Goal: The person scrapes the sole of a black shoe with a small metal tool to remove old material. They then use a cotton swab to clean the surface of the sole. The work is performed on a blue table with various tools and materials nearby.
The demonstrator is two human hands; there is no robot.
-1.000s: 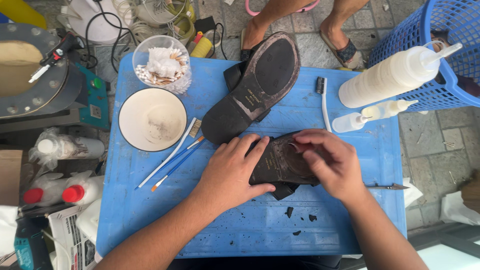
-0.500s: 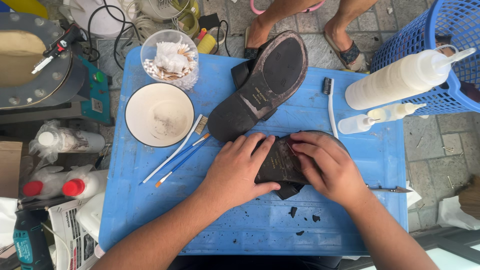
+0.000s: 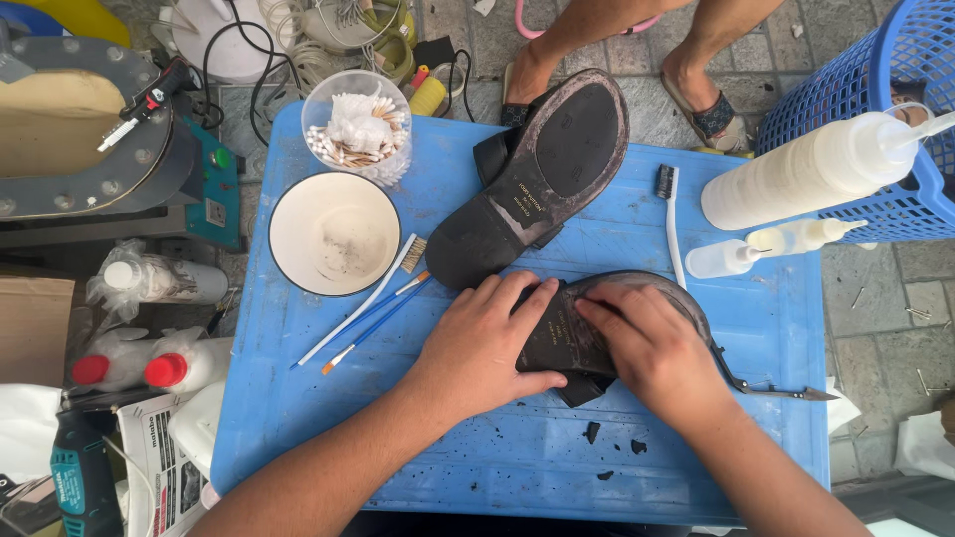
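On the blue tabletop (image 3: 298, 398), a white squeeze bottle (image 3: 796, 174) lay at two o'clock. Your dark shoe (image 3: 587, 333) lay sole-up at centre, long axis nine to three. Your left hand (image 3: 482, 343) and right hand (image 3: 647, 348) pressed flat on it, fingers not clamped.

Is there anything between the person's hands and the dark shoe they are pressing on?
Nothing visible. The left hand and right hand both lie flat, directly on the sole of the dark upturned shoe on the blue plastic table. The thin paintbrushes and the other dark shoe lie off to the side.
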